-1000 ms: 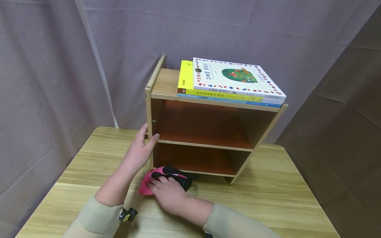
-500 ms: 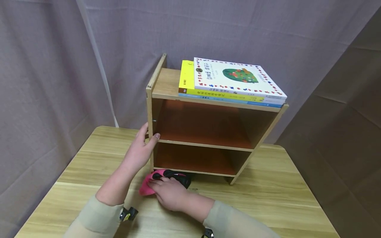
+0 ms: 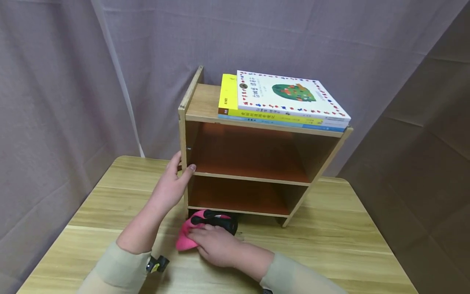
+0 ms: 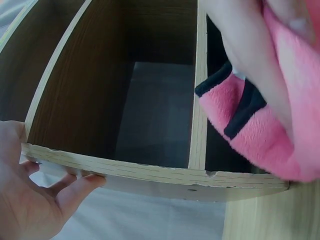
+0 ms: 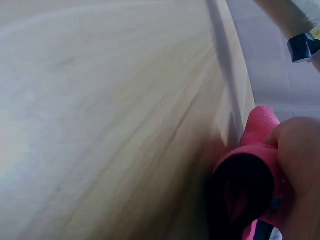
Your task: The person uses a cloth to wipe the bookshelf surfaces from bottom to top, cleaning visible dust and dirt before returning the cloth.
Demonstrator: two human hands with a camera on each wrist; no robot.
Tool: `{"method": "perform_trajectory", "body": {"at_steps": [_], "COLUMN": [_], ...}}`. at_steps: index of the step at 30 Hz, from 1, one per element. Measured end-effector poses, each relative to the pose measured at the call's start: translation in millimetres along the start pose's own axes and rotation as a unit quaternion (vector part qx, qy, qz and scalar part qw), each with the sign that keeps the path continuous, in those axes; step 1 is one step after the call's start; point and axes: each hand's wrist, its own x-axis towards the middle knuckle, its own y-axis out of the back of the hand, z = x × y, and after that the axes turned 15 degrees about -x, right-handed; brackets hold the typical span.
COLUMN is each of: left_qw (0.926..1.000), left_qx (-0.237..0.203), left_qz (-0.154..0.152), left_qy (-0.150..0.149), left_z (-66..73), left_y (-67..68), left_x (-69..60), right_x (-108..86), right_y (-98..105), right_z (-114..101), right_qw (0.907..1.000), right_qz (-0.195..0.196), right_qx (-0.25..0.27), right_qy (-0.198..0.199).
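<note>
Nearest, below the left fingers, is a black device (image 3: 157, 264) worn at the left sleeve's cuff (image 3: 123, 259). The right hand (image 3: 218, 246) has its fingers bent into a pink-and-black cloth (image 3: 185, 241), gripping it; the pink end bunches beneath the fingertips, and the black part lies just beyond them. The cloth is on the wooden table (image 3: 330, 249), at the mouth of the gap under the lowest board of the shelf unit (image 3: 253, 178); whether its far end enters the gap cannot be told.

Above the right fingers is the lower compartment (image 3: 238, 200), with a reddish-brown floor. The left hand (image 3: 170, 188) grips the side panel (image 3: 183, 139), its thumb on the front edge near the middle board, its other fingers around the outer face. To the thumb's right is the taller upper compartment (image 3: 249, 151).

Well above both hands, the top shelf bears a flat stack: a white book (image 3: 257, 100) with a green picture, a yellow book (image 3: 228, 96) and a blue book (image 3: 319, 127) lowest. Farthest behind the fingers hangs a greyish-mauve curtain (image 3: 158, 61).
</note>
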Motion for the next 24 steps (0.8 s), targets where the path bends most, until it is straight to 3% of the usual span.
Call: {"method": "perform_trajectory", "body": {"at_steps": [7, 16, 24], "left_qw": [1.0, 1.0, 0.9999], "left_qx": [0.001, -0.001, -0.007], "left_qz": [-0.004, -0.007, -0.009], "left_qy": [0.005, 0.005, -0.003], "left_z": [-1.2, 0.6, -1.3], "left_y": [0.5, 1.1, 0.8], "left_x": [0.7, 0.4, 1.3], "right_x": [-18.5, -32.5, -32.4], "right_y": [-4, -7, -12], "right_z": [5, 19, 32], "right_qw": [0.9988, 0.9972, 0.9955], "right_qz": [0.02, 0.054, 0.001], "right_qx": [0.043, -0.006, 0.019], "right_qy": [-0.011, -0.051, -0.093]}}
